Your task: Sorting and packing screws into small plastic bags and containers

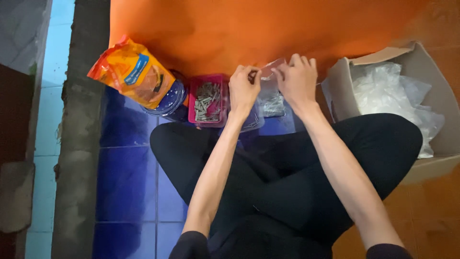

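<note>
An orange mat (230, 29) covers the floor beyond blue tiles (127, 182), where a person sits cross-legged. Both hands meet above the mat's near edge, holding a small clear plastic bag (271, 93) between them. The left hand (243, 88) pinches the bag's top edge with narrow fingers (252, 73); the right hand (298, 79) grips the same edge from the other side, fingers (299, 60) curled over it. The bag hangs below the fingertips, small grey metal pieces at its bottom. Just left sits a pink tray (208, 100) of similar pieces, then an orange packet (132, 72). A cardboard box (431, 96) of clear bags stands right.
</note>
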